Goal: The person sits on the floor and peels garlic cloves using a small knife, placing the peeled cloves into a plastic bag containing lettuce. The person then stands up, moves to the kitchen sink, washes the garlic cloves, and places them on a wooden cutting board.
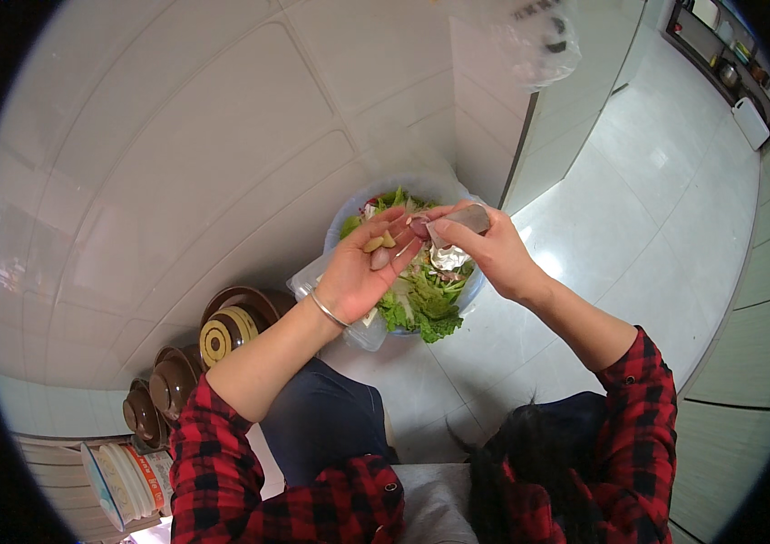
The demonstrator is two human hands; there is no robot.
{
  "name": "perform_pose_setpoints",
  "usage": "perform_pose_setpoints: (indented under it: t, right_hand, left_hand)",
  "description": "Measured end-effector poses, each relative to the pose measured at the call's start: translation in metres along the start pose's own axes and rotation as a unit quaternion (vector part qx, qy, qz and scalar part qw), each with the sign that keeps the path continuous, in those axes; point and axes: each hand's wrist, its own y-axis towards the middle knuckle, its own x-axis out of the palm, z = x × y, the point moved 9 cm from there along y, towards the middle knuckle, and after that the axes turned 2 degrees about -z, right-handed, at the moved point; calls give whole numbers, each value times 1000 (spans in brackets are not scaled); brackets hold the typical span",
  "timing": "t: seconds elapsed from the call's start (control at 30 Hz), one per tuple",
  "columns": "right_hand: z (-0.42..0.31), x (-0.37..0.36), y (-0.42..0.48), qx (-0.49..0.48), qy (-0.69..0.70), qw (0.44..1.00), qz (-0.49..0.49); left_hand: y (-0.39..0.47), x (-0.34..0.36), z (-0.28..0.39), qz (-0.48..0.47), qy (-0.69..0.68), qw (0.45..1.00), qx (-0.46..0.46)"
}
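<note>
My left hand (364,272) is palm up over a lined waste bin (335,228). In its palm lie pale yellow peeled cloves (377,243), probably garlic, and a pinkish clove (379,258). A purplish clove or small bulb (419,226) is at the left fingertips, touching my right hand (487,238). The right hand grips a wide flat blade (468,219), apparently a small cleaver; its handle is hidden. Beneath the hands, the bin holds green leaf scraps (426,299) and crumpled foil (449,257).
Brown lidded pots (174,384) and stacked plates (120,476) stand at the lower left. A tiled wall (222,136) rises behind the bin. A clear plastic bag (541,54) hangs above. Cabinets (745,353) line the right side, and a white board (751,122) leans by a dark shelf.
</note>
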Motion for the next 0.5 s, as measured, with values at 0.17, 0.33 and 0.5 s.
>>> perform_pose_setpoints:
  t: [0.17, 0.33, 0.5]
  right_hand:
    - [10, 9, 2, 63, 186, 980, -23]
    - [20, 7, -2, 80, 262, 961, -34]
    - [16, 21, -5, 88, 278, 955, -51]
  left_hand:
    - [3, -23, -1, -90, -37, 994, -48]
    - [-12, 19, 2, -24, 244, 969, 2]
    - [-14, 26, 4, -43, 329, 943, 41]
